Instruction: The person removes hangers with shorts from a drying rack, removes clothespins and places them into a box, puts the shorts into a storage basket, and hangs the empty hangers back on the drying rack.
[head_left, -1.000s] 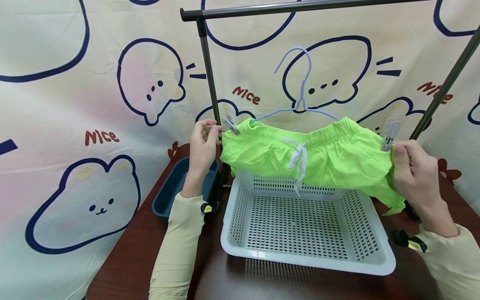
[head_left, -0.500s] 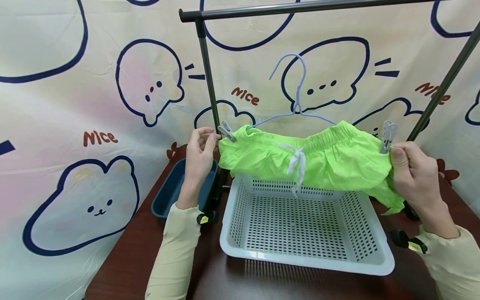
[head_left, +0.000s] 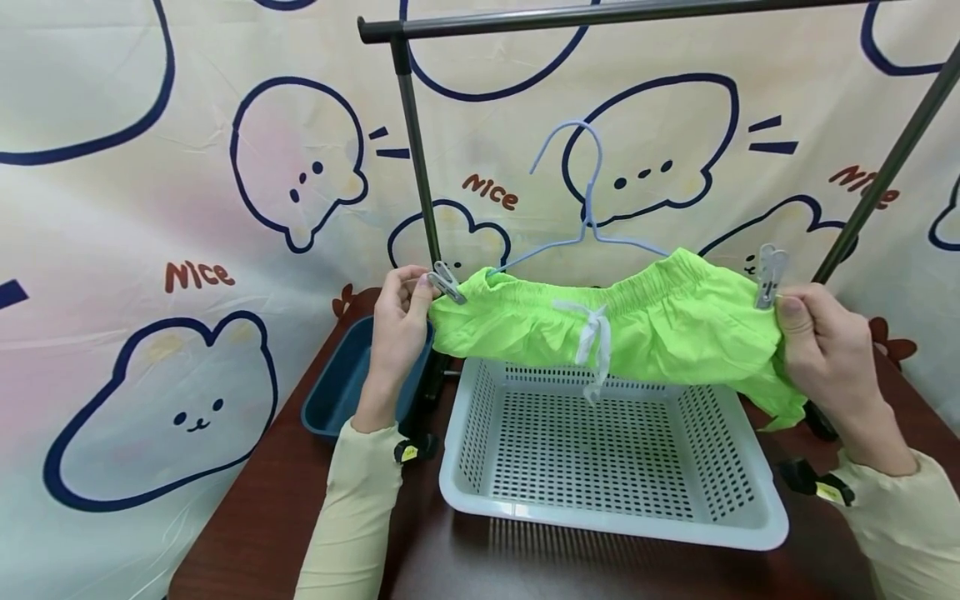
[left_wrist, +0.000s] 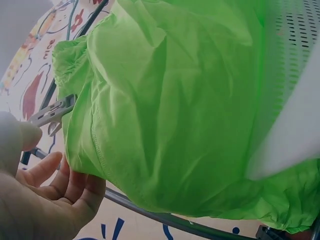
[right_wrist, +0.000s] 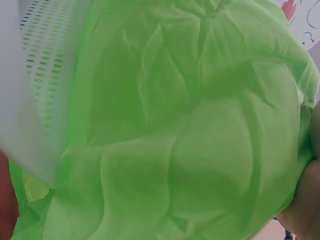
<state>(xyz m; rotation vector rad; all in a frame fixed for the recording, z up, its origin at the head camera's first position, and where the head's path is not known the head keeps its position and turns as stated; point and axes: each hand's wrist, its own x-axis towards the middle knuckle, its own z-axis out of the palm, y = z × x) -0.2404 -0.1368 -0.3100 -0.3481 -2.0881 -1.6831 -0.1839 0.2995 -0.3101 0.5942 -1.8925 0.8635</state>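
Note:
Bright green shorts (head_left: 660, 333) with a white drawstring bow (head_left: 592, 333) are stretched between both hands. A light blue hanger (head_left: 588, 200) rises from their waistband, hook upward and off the rail. Grey clothespins sit at the waist corners: the left clothespin (head_left: 446, 283) and the right clothespin (head_left: 769, 275). My left hand (head_left: 397, 333) is beside the left clothespin; in the left wrist view its thumb (left_wrist: 27, 136) lies close to the clothespin's handles, while several fingers touch the shorts' side edge, tips hidden. My right hand (head_left: 828, 358) grips the shorts' right side below its clothespin.
A white perforated basket (head_left: 615, 529) stands on the dark wooden table (head_left: 247, 533) beneath the shorts. To its left lies a dark teal tray (head_left: 337, 387). A dark metal rack's rail (head_left: 600, 15) crosses overhead, with one post (head_left: 420, 158) at left and one (head_left: 892, 167) at right.
The hanger and the shorts' left side have sunk lower and a little left. My left hand has lowered slightly, its fingers now closer to the left clothespin. The right hand keeps its grip.

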